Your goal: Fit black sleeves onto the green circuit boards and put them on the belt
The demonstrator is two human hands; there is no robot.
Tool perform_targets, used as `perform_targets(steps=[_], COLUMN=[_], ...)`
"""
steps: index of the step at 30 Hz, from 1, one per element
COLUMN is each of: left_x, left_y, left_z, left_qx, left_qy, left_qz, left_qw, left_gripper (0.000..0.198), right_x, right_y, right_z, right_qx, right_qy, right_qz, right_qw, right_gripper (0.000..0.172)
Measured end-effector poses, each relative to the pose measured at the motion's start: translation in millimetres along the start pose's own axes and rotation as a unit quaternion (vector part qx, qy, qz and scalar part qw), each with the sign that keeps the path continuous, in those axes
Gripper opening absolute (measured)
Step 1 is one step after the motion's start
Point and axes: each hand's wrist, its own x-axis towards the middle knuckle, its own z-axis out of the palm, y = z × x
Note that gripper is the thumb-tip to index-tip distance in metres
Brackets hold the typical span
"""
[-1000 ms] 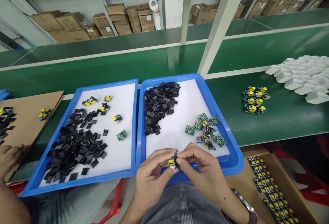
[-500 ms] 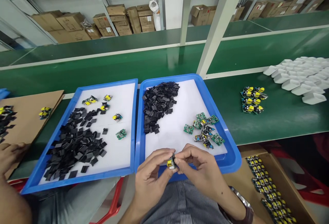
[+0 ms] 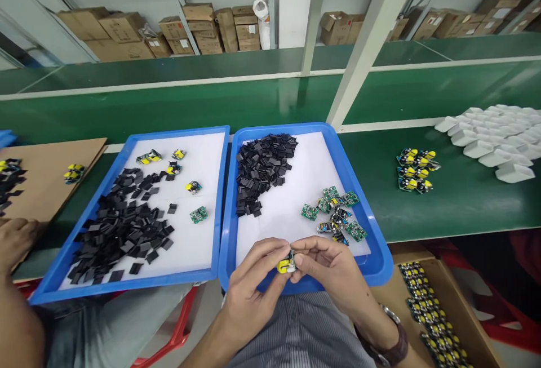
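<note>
A small circuit board [image 3: 286, 265] with a yellow component is pinched between my two hands over the near edge of the right blue tray [image 3: 382, 249]. My left hand [image 3: 257, 278] grips it from the left with thumb and fingers. From the other side, the fingertips of my right hand [image 3: 329, 269] close on the board's edge. Whether a black piece sits in my fingers is hidden. Inside that tray, small black sheets [image 3: 264, 168] are heaped at the left, and several loose circuit boards [image 3: 338, 213] lie at the right.
To the left is another blue tray [image 3: 226, 187] with black sheets and boards. A co-worker's hand [image 3: 17, 238] rests by a cardboard sheet [image 3: 51, 187]. Boards [image 3: 416, 169] and white housings [image 3: 496, 137] stand on the green table at right. A carton [image 3: 460, 300] below holds rows of boards.
The board between my hands has turned, so its yellow component shows more fully. Both hands stay close together around it. The camera view has shifted slightly.
</note>
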Motion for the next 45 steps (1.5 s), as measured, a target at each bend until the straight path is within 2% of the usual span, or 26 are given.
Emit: perform_targets(steps=[4,11,16,20,22,24,27,29,31,37,42,45], left_x=[3.7,-0.9,-3.8,-4.0,-4.9,-6.3,-8.5,-9.4,-9.7,-8.4,-5.4,-3.6], left_y=[2.7,-2.5,-4.1,-2.4,-1.8,-1.6,-1.7,-1.6,-1.2,0.3,-1.7,-1.0], left_z=[2.0,0.1,5.2,6.0,4.6,3.3,3.6,5.4,7.3,8.8,8.7,10.4], left_qx=[-0.032,-0.092,-0.061,-0.036,-0.047,-0.055,-0.056,-0.055,-0.052,-0.033,0.002,0.02], left_qy=[0.02,-0.009,0.019,0.041,0.047,0.048,0.05,0.057,0.074,0.106,0.118,0.092], left_qz=[0.014,0.017,0.043,-0.012,-0.054,-0.082,-0.095,-0.092,-0.084,-0.031,-0.025,-0.022], left_qw=[0.999,0.996,0.997,0.998,0.996,0.994,0.993,0.993,0.992,0.993,0.993,0.995], left_gripper=[0.053,0.054,0.062,0.056,0.053,0.051,0.047,0.046,0.047,0.048,0.044,0.038], right_x=[-2.9,0.5,3.1,3.9,1.1,-4.3,-14.4,-20.1,-24.4,-26.0,-19.4,-18.8], right_y=[-0.7,-4.5,-2.6,2.7,4.1,4.8,7.1,10.4,14.5,25.0,25.4,18.3], right_z=[-4.2,-6.0,-3.0,0.2,3.0,6.6,12.0,15.3,18.6,27.9,32.3,27.8], right_qx=[-0.012,0.0,-0.021,-0.045,-0.074,-0.142,-0.271,-0.323,-0.343,-0.352,-0.356,-0.366], right_qy=[-0.016,-0.039,-0.023,0.001,0.011,0.02,0.037,0.048,0.06,0.058,0.046,0.047], right_qz=[0.002,0.055,0.04,0.028,0.001,-0.067,-0.19,-0.232,-0.246,-0.261,-0.256,-0.273], right_qw=[1.0,0.998,0.999,0.999,0.997,0.987,0.943,0.916,0.904,0.897,0.897,0.889], right_gripper=[0.013,0.012,0.009,0.008,0.013,0.02,0.03,0.037,0.04,0.051,0.045,0.042])
